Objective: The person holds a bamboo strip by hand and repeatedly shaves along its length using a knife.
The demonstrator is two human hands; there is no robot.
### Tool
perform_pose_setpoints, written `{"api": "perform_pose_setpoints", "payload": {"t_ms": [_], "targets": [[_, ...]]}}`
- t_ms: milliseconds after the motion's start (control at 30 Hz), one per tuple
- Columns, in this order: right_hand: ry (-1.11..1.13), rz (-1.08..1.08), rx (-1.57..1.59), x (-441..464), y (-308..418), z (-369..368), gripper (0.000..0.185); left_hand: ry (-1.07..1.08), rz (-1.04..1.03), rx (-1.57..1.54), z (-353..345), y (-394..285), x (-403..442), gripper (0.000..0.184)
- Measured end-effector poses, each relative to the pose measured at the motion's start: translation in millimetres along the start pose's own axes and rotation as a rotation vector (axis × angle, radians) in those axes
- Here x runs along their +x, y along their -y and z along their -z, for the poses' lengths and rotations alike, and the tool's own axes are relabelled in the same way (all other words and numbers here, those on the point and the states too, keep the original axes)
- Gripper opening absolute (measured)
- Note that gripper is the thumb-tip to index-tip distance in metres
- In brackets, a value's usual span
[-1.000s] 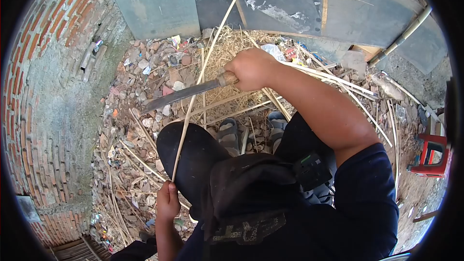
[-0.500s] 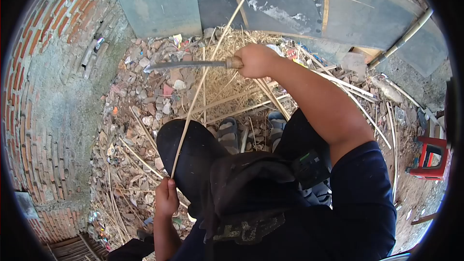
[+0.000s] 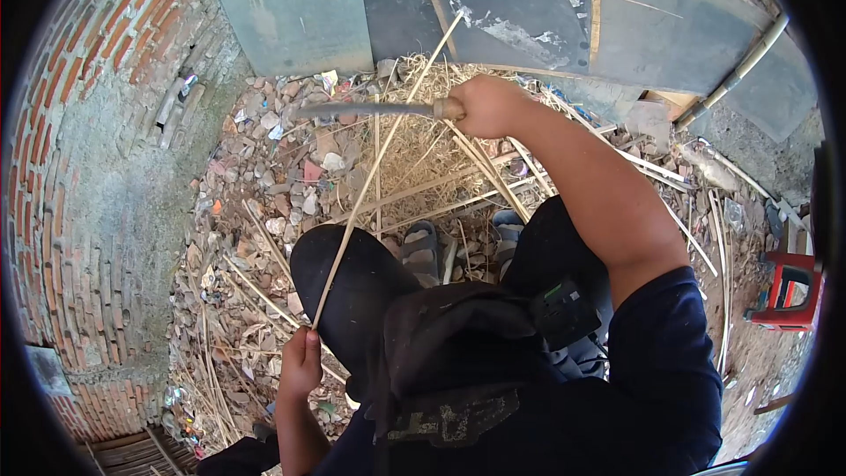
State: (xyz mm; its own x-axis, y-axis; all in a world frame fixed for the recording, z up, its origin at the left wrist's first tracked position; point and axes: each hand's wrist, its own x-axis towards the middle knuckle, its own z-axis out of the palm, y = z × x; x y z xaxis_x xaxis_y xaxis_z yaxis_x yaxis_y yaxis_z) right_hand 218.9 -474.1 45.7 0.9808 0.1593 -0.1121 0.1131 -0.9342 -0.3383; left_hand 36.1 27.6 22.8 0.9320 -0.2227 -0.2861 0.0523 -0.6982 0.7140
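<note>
My left hand [image 3: 301, 363] is closed around the lower end of a long, thin bamboo strip [image 3: 361, 198]. From there the strip slants up over my left knee, its far end near the wall panels. Farther forward, my right hand [image 3: 487, 107] grips the wooden handle of a machete [image 3: 361, 109]. Its blade points left and crosses the strip near the upper part; whether the two touch I cannot tell. A pile of pale shavings [image 3: 423, 159] lies on the ground beneath the blade.
Broken brick and stone rubble [image 3: 291, 167] covers the ground, with loose bamboo strips [image 3: 652, 167] scattered on both sides. A brick wall [image 3: 88, 238] rises at left and grey panels [image 3: 502, 13] stand ahead. A red plastic stool [image 3: 784, 293] is at far right.
My right hand and the machete have shifted slightly to the right. The strip's far end has moved right and a little down, while my left hand keeps its hold.
</note>
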Motion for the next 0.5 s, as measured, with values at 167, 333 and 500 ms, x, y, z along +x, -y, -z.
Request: {"api": "perform_pose_setpoints", "payload": {"t_ms": [167,333,500], "targets": [[0.101,0.089,0.057,-9.8,23.8,-9.8,0.015,0.004,-0.057,0.054,-2.8,-3.5,5.8,0.048],[0.137,0.030,0.171,6.7,-8.8,-14.7,0.017,-0.050,-0.066,0.083,-5.7,1.2,5.6,0.047],[0.007,0.090,0.118,-12.6,27.1,-6.1,0.016,0.002,-0.016,0.001,-3.4,4.0,0.9,0.048]]}}
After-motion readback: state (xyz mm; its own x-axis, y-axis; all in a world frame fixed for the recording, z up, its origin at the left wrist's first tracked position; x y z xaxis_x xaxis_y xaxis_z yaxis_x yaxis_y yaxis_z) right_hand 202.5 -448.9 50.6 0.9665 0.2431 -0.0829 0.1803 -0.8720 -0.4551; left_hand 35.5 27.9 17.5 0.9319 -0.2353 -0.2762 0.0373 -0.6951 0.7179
